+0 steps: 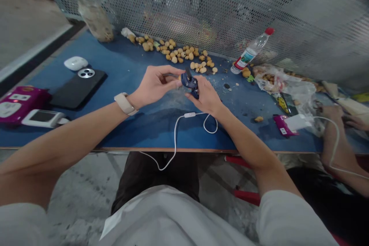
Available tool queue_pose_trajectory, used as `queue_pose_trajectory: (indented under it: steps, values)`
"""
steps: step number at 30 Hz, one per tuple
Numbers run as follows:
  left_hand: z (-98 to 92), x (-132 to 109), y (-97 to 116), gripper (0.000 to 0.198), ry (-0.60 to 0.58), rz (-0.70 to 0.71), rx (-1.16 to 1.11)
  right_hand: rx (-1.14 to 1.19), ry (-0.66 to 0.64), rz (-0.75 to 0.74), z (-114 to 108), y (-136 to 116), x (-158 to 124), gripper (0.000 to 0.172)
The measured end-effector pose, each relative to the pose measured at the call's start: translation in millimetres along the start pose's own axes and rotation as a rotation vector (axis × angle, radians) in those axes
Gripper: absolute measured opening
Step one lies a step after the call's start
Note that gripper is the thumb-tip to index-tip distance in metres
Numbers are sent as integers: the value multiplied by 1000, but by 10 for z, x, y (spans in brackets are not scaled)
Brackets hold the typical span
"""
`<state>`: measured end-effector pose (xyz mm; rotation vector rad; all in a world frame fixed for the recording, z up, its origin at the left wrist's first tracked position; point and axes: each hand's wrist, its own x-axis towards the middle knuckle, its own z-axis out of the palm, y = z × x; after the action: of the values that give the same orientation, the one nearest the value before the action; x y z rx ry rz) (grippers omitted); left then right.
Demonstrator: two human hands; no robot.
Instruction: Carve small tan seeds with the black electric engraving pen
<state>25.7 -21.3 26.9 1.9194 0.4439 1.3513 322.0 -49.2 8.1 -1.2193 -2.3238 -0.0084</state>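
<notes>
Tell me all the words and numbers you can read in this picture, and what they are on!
No text here can be read for certain.
The bottle label: red, white and green print, too blurred.
The magenta pack: white labels, too small to read.
The small magenta packet: white label, blurred.
The dark blue tool in the right hand: no writing shows.

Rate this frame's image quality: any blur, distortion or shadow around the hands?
Head view: wide-angle distortion bows the near edge of the table; the mesh screen smears at top right; the left hand, right hand and dark blue tool are fairly sharp; their soft shadow lies on the table beneath.
</notes>
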Motion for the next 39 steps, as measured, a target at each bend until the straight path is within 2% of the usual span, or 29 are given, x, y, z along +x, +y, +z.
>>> queue_pose_trajectory:
  steps: [12, 21, 27, 32, 39]
  values:
    - [-22, -3, 112, 67, -3, 63, 62, 68, 81, -41, 116, 102, -8, 75]
    - [-45, 6, 173, 56, -27, 102, 77, 76, 134, -39, 149, 79, -19, 67]
    - [-40, -2, 207, 58, -20, 112, 92, 88, 158, -42, 177, 91, -20, 61]
    - [-32, -5, 248, 58, -59, 76, 108, 115, 117, -42, 129, 95, -37, 62]
    - [-73, 31, 246, 61, -117, 119, 294, 168, -48, -71, 2, -15, -31, 67]
